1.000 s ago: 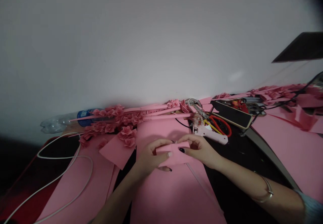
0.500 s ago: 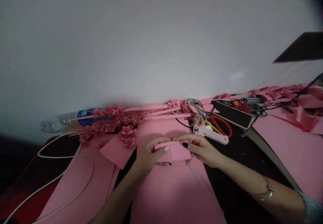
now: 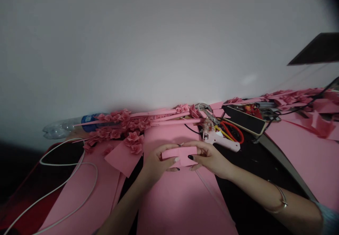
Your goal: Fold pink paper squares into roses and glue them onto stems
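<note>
- Okay so both hands are pinching the same bit of stuff: the left hand (image 3: pixel 156 161) has the left end of a small folded-looking pink paper (image 3: pixel 182 153), the right hand (image 3: pixel 214 160) has the right end.
- Thumbs on the face toward the wearer, other fingers tucked behind and under (the far side is mostly hidden, so I can't tell exactly what those fingertips press).
- If this is a creasing step, which is my read, I'd keep the thumbs flat and push evenly; a hard squeeze at one end would probably skew the fold.
- I'd also check that the long edges line up before pressing firmly, then work from the middle out to both ends. Paper that small likely shows every wobble.
- Too tight a grip could bow it, so light and steady seems the better bet.
- Where it sits: right between the hands, over the big pink sheet (image 3: pixel 174 203) on the dark bench (image 3: pixel 246 196).
- Far and right of the right hand there's a pale glue gun (image 3: pixel 226 143), near but not touching. I'd leave that elbow room alone.
- Paper roses (image 3: pixel 134 141) lie far and left of the left hand, well apart from the folding.
</note>
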A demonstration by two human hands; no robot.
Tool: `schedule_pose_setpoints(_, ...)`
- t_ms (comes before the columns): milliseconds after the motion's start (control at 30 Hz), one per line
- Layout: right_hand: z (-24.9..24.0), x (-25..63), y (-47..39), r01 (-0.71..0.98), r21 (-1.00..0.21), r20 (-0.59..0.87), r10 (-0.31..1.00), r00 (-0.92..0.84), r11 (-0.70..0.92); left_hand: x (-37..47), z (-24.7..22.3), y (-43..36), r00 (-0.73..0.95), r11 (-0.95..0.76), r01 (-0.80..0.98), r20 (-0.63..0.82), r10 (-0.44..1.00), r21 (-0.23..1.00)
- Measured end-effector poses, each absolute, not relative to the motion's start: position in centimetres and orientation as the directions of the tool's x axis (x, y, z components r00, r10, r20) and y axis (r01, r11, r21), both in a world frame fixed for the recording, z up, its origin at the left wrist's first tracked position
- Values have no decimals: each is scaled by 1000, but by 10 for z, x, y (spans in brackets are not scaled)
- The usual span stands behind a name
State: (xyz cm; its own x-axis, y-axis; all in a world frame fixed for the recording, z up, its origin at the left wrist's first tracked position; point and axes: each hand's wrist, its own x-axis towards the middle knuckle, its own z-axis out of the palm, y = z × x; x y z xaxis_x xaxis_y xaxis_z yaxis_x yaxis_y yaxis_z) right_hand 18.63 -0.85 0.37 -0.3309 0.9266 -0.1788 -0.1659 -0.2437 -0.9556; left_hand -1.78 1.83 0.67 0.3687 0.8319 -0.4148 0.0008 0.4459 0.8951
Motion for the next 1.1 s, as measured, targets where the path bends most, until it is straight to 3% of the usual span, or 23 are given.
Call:
schedule_pose_setpoints(400, 2, 183, -12, -115, -977, -136, 939, -316, -181, -15, 9, 16, 340, 378, 32, -366, 866, 925)
schedule_pose_setpoints(1100, 3, 189, -10, -152, -966, -149, 930, -335, -209, -20, 4, 20, 370, 449, -27, -409, 834, 893)
